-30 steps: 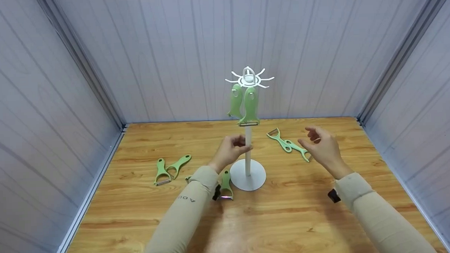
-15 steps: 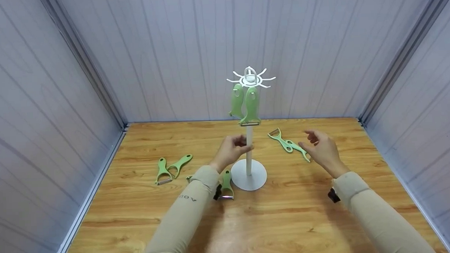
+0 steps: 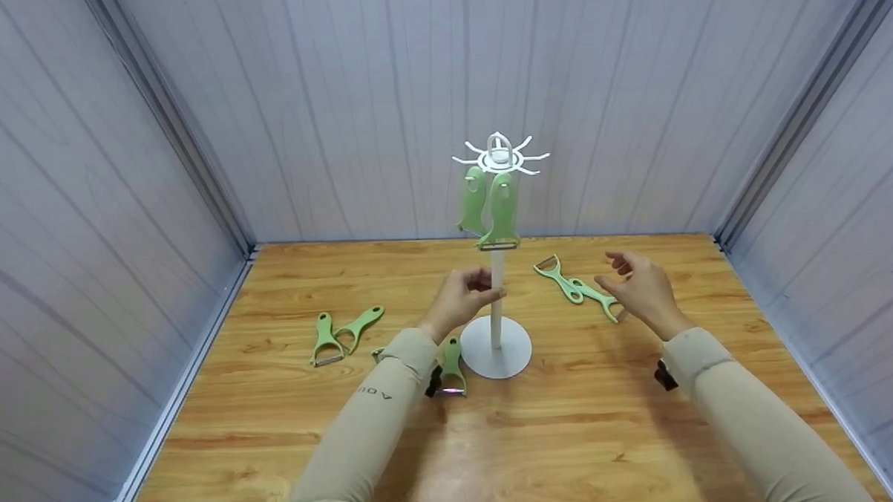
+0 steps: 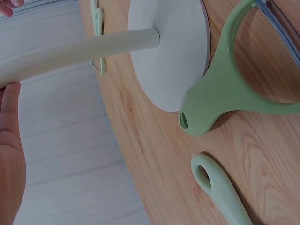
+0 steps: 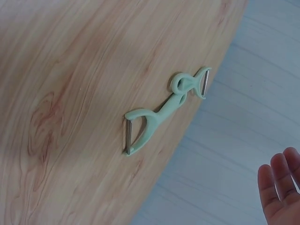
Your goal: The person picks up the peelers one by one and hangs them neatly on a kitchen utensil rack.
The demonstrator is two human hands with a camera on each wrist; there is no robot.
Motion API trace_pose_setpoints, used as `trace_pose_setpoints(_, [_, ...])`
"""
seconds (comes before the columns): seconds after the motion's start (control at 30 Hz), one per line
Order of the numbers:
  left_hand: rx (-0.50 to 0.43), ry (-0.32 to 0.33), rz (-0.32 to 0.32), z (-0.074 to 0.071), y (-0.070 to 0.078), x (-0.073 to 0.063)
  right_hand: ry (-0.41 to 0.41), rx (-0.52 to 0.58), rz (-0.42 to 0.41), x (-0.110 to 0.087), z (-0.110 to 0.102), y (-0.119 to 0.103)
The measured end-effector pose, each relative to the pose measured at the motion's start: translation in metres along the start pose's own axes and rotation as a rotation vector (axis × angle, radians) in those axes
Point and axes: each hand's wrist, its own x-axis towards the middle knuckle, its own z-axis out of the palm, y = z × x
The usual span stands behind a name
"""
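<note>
Presently: stand (image 3: 500,158), two peelers (image 3: 503,210) hung, seemingly done; table (image 3: 572,440), six more, seemingly remaining: left pair (image 3: 324,326), base pair (image 3: 452,355), right pair (image 3: 564,282). Left hand (image 3: 457,302) grasping pole (image 3: 497,325); right hand (image 3: 645,290) relaxed, empty, near right pair.

Head cam's up high, looking forward and down, far enough back to fit the white stand (image 3: 497,268) top to bottom near the center. Left wrist cam is way closer and rolled sideways, sharing the stand's round base (image 4: 173,72), top center, with the head view. Right wrist cam's tilted too, looking down at the peeler pair (image 5: 169,106) mid-frame, which the head view catches right of center.
</note>
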Motion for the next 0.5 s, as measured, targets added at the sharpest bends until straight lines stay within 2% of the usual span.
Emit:
trace_pose_setpoints(0.37, [-0.009,-0.005,-0.013,0.000,-0.001,0.000,-0.002,0.020,0.005,0.010,-0.007,0.013])
trace_pose_setpoints(0.5, [-0.005,-0.007,-0.019,-0.001,0.000,0.001,-0.030,0.049,0.016,0.017,-0.007,0.016])
